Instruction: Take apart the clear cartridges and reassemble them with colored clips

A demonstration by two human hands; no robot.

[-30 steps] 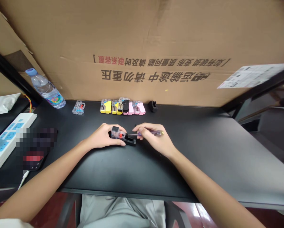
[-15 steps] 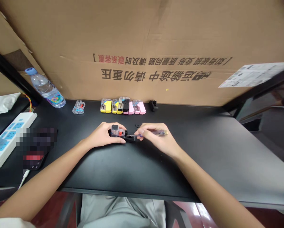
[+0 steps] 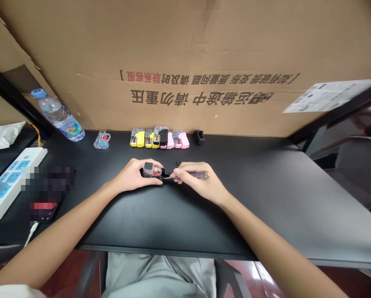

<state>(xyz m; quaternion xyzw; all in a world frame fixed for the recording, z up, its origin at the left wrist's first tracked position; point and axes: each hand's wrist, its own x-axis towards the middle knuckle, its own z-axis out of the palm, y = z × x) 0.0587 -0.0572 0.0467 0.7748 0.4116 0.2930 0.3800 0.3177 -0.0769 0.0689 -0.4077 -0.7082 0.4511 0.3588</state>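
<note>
- Two hands at work mid-desk: a clear ink cartridge (image 3: 150,169) with a red insert sits against a black plastic piece (image 3: 167,179), both near the centre of the black desk (image 3: 266,186).
- Your left hand (image 3: 132,176) is curled closed, wrapped around the cartridge.
- Your right hand (image 3: 201,183) is nearly closed, pinching a screwdriver (image 3: 199,175) with a clear purple handle, its thin shaft reaching the black piece beside the cartridge.
- A small black disc (image 3: 178,163) lies just beyond your right fingers.
- Farther off, a row of yellow, pink and black cartridges (image 3: 157,138) stands along the desk's back edge, a small black part (image 3: 199,137) at its right end.
- To its left lie a clear cartridge (image 3: 102,140) and a tilted water bottle (image 3: 59,116).
- A printed cardboard panel (image 3: 198,49) rises behind.
</note>
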